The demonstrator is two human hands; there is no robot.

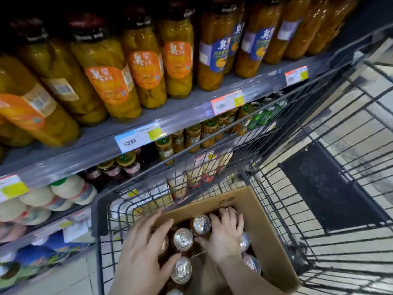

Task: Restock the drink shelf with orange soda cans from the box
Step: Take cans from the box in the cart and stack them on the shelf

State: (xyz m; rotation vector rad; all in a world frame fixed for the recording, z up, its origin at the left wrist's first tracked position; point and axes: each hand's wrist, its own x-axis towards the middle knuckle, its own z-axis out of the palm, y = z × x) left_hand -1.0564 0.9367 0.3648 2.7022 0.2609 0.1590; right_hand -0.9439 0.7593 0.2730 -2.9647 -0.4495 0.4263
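Both hands [182, 241] in box [265, 226] — among cans [183, 239].

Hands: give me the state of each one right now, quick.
Left hand: fingers curled round a can in the box, gripping it.
Right hand: fingers curled down over the cans; whether it grips one cannot be told.

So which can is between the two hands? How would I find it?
Look in the shopping cart for the cardboard box. Between the left hand and right hand stands a can, silver top up. It is the one beside the left hand's thumb.
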